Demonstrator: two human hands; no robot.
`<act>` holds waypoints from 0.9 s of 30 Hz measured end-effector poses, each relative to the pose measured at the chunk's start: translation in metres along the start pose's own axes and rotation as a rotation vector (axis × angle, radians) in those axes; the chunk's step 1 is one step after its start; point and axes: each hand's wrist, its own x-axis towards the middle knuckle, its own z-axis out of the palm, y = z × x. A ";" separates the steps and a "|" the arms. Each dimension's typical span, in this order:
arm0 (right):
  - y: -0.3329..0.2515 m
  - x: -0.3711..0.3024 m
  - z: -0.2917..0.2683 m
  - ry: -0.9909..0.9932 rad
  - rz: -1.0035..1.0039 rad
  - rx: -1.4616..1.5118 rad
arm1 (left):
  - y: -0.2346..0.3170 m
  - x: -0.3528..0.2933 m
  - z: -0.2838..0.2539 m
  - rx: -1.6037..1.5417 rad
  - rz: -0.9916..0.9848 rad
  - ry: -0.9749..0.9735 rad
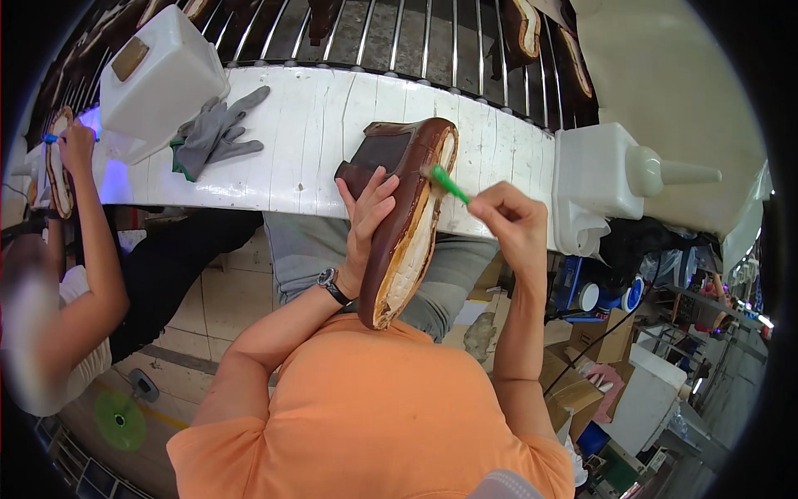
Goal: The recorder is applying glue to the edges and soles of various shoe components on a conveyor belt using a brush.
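A dark brown ankle boot with a black elastic side panel lies tilted between me and the white bench. It has no outsole, and its pale underside with a tan rim faces right. My left hand holds the boot by its upper from the left side, fingers spread along the leather. In my right hand a brush with a green handle is pinched between thumb and fingers. Its bristles touch the edge of the underside near the heel end.
A grey work glove lies on the white bench beside a white plastic container. Another white bottle with a spout stands at the right end. Behind runs a roller conveyor carrying boots. At left, a co-worker's hand works on another shoe.
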 end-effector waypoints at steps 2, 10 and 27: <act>0.000 -0.001 0.000 -0.027 -0.013 0.107 | -0.006 -0.002 0.000 0.091 0.035 -0.023; 0.016 0.039 0.001 0.197 0.008 -0.065 | -0.002 0.006 0.003 0.166 0.134 0.000; -0.061 -0.052 0.015 -0.327 -0.397 -0.292 | 0.014 0.024 -0.009 -0.025 -0.013 -0.009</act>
